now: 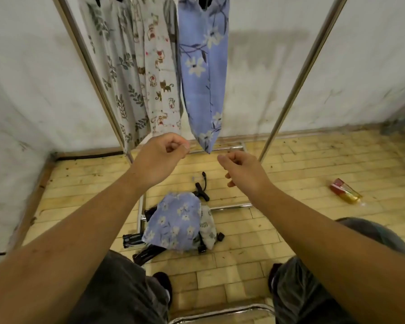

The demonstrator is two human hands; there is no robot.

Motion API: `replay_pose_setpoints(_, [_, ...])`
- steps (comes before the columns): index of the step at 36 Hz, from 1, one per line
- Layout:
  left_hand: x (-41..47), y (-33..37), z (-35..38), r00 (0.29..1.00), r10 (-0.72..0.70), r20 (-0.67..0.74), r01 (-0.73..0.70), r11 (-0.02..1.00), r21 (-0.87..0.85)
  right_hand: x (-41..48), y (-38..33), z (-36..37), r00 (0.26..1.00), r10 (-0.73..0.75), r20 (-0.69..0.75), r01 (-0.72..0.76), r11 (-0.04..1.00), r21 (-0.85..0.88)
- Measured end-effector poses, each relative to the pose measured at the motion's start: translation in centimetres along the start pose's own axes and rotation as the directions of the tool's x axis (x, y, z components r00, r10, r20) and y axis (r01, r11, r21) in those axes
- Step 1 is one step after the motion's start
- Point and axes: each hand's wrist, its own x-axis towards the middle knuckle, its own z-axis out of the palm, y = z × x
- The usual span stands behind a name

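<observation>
A blue floral cloth (pixel 204 66) hangs from a black hanger on a metal rack; its lower tip ends between my two hands. My left hand (pixel 164 155) is just left of that tip, curled into a loose fist with the thumb against the fingers, holding nothing. My right hand (pixel 241 169) is just right of the tip, with fingers loosely curled and the thumb out, also holding nothing. Neither hand touches the cloth. A cat-print cloth (pixel 159 78) and a leaf-print cloth (pixel 119 66) hang to the left of the blue one.
On the tiled floor lies a pile: another blue floral cloth (pixel 175 223), a leaf-print cloth (pixel 207 230) and black hangers (pixel 147 251). Rack poles (pixel 299 83) slant up on both sides. A red-gold wrapper (pixel 345 194) lies at right. A chrome bar (pixel 220 314) crosses the bottom edge.
</observation>
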Motion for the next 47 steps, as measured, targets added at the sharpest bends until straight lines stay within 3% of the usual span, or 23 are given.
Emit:
replay_pose_setpoints(8, [0.3,-5.2,2.1,0.971,-0.108,0.215,0.081,0.988,0.129,1.1,5.1,1.5,0.995,0.097,0.034,-0.094,0.992,-0.090])
replay_pose_setpoints(16, [1.8,-11.1,4.6,0.932,-0.255,0.259,0.193,0.951,0.241,2.9,8.5,-0.1,0.982,0.029,0.187,0.047,0.919,-0.392])
replay_pose_setpoints(25, [3.3,-18.0,9.7,0.862,-0.385,0.330,0.244,0.886,0.395,4.2,12.4,-1.4,0.954,0.127,0.271,0.027,0.865,-0.501])
replay_pose_setpoints(34, [2.1,-25.1,17.7,0.636,-0.524,0.566,0.042,0.756,0.653,3.7,14.3,-0.7,0.916,0.198,0.348,0.015,0.852,-0.524])
replay_pose_setpoints(41, [0.4,-31.3,22.2,0.550,-0.644,0.531,0.171,0.710,0.684,3.7,15.5,-0.5,0.900,0.267,0.345,-0.051,0.850,-0.524])
replay_pose_setpoints(43, [0.2,-32.6,23.2,0.571,-0.642,0.512,0.142,0.691,0.709,3.7,15.8,-0.2,0.898,0.274,0.345,-0.058,0.850,-0.524])
replay_pose_setpoints(47, [0.0,-34.7,24.9,0.510,-0.647,0.567,0.065,0.686,0.725,3.4,16.1,0.1,0.873,0.290,0.392,-0.060,0.861,-0.505])
